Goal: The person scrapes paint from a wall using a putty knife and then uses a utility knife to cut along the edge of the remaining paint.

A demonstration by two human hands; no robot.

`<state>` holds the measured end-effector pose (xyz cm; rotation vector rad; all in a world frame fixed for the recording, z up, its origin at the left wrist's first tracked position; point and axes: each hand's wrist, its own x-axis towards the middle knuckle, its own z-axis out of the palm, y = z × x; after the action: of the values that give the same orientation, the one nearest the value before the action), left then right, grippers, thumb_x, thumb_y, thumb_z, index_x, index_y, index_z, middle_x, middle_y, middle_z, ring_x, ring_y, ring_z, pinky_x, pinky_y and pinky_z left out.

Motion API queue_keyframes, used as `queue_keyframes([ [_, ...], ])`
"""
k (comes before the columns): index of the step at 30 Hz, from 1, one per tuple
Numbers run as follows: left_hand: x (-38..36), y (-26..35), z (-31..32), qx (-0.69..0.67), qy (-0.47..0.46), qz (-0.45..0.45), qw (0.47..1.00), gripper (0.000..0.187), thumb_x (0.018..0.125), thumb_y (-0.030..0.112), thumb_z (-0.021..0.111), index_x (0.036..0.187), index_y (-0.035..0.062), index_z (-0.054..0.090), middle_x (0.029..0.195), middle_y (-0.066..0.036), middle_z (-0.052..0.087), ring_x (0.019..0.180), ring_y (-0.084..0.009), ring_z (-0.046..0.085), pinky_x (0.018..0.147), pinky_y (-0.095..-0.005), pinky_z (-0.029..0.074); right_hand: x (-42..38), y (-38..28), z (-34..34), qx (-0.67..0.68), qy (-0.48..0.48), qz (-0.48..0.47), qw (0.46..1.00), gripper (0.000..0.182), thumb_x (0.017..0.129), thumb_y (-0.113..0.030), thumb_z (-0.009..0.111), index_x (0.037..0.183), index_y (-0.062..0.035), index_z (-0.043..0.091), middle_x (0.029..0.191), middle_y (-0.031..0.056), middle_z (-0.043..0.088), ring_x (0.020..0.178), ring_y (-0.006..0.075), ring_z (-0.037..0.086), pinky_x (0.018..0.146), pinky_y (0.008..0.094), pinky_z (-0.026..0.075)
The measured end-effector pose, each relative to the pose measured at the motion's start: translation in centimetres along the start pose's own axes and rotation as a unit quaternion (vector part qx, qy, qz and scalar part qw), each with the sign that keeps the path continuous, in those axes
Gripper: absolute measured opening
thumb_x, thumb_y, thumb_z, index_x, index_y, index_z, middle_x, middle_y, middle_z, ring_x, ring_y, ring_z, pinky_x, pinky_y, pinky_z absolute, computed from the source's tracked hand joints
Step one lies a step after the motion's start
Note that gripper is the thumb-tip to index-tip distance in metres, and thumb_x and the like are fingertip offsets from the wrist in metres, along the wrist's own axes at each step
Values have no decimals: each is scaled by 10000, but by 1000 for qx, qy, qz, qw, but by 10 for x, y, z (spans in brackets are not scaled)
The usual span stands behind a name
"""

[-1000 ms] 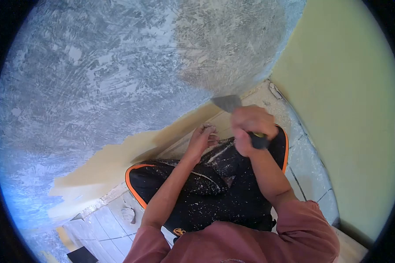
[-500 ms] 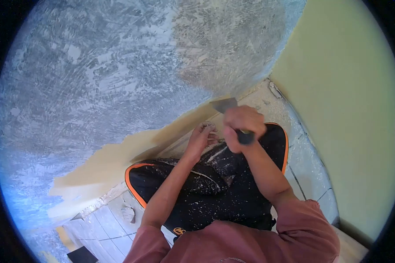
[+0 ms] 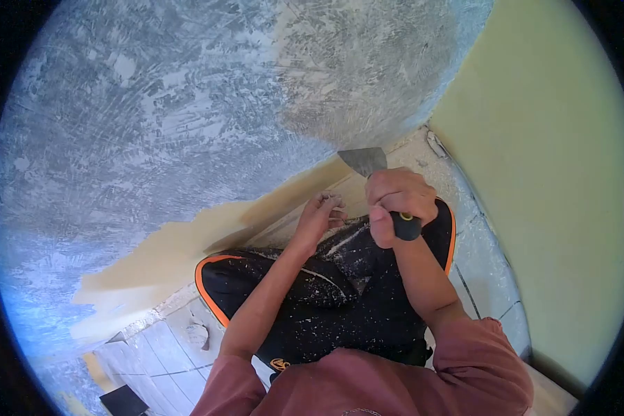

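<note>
My right hand (image 3: 400, 201) is wrapped round the dark handle of a putty knife (image 3: 362, 160). Its broad metal blade points up and to the left, with the edge right at the lower border of the grey mottled coating on the wall (image 3: 208, 104). Below that border runs a strip of bare, yellowish wall (image 3: 159, 253). My left hand (image 3: 320, 216), with pale dust on its fingers, hovers over my lap near the foot of the wall. Its fingers are loosely bent and apart, and nothing shows in them.
My black trousers (image 3: 353, 326), specked with white crumbs, spread close to the wall. A smooth pale green wall (image 3: 555, 159) rises on the right. Debris (image 3: 435, 144) lies in the corner, another flake (image 3: 198, 337) on the tiled floor (image 3: 170, 353). At lower left is a dark flat square (image 3: 124, 401).
My right hand has shifted slightly right and turned the putty knife, so more of the blade's face shows. The left hand has barely moved.
</note>
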<state>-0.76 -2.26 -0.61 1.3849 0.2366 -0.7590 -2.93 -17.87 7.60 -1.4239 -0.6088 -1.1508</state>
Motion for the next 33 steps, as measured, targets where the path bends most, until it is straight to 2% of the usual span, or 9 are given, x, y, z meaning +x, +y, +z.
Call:
queue_keyframes([
  [5, 1, -3, -3, -3, -3, 1, 1000, 227, 881, 222, 512, 1024, 50, 475, 917, -59, 541, 771, -153, 574, 685, -289, 489, -19, 12, -3, -195, 23, -65, 978, 87, 612, -157, 640, 628, -89, 588, 635, 71, 613, 595, 236, 632, 584, 334, 509],
  [6, 0, -4, -1, -3, -5, -2, 1000, 227, 881, 222, 512, 1024, 50, 475, 917, -59, 541, 771, -153, 574, 685, -289, 489, -18, 10, 5, -119, -8, 27, 992, 136, 600, -209, 649, 635, -88, 595, 634, 74, 618, 608, 227, 643, 592, 339, 515],
  [10, 2, 0, -5, 10, -14, 9, 1000, 231, 881, 219, 508, 1033, 48, 475, 920, -61, 540, 767, -151, 571, 683, -291, 490, 3, -1, 0, 34, 7, -51, 998, 114, 621, -137, 628, 589, -70, 541, 563, 65, 582, 515, 209, 603, 544, 327, 504],
  [15, -2, 1, 0, -9, -12, -3, 1000, 229, 880, 219, 510, 1029, 48, 475, 925, -63, 539, 765, -150, 570, 683, -292, 490, -8, 9, 8, -59, -16, 20, 998, 132, 638, -88, 605, 571, -66, 494, 550, 69, 565, 487, 211, 584, 506, 323, 487],
  [17, -2, 4, 1, 17, -9, 8, 1000, 225, 880, 220, 513, 1021, 50, 475, 926, -63, 539, 769, -151, 570, 683, -292, 489, 1, 2, 6, -49, 17, -79, 996, 129, 645, -67, 596, 572, -51, 491, 533, 72, 542, 457, 204, 562, 462, 300, 461],
  [18, 0, 2, -3, 14, -6, 10, 1000, 225, 880, 220, 513, 1021, 50, 475, 926, -63, 539, 769, -151, 570, 683, -292, 489, 13, -7, 6, 84, 12, -70, 994, 121, 649, -48, 588, 575, -32, 493, 523, 71, 524, 430, 197, 536, 421, 284, 436],
  [28, 2, -6, -6, -13, -6, 6, 1000, 219, 890, 219, 502, 1020, 46, 472, 922, -67, 539, 771, -153, 570, 670, -284, 491, 8, 4, 4, -4, -1, -125, 992, 118, 645, -46, 589, 567, -36, 501, 524, 58, 523, 446, 193, 540, 455, 293, 462],
  [31, 0, 1, 1, 6, -16, 7, 1000, 216, 891, 211, 498, 1024, 44, 471, 917, -69, 538, 770, -155, 570, 670, -284, 491, -1, 6, 7, -25, -29, -23, 999, 116, 645, -45, 592, 571, -44, 502, 536, 52, 533, 450, 188, 547, 459, 291, 468],
  [33, 1, 1, -3, 33, -16, 1, 999, 215, 891, 208, 496, 1027, 43, 471, 914, -70, 536, 770, -155, 570, 670, -284, 491, 6, 0, 1, 29, -12, -46, 998, 112, 641, -43, 596, 575, -44, 505, 539, 53, 536, 453, 191, 550, 456, 291, 465],
])
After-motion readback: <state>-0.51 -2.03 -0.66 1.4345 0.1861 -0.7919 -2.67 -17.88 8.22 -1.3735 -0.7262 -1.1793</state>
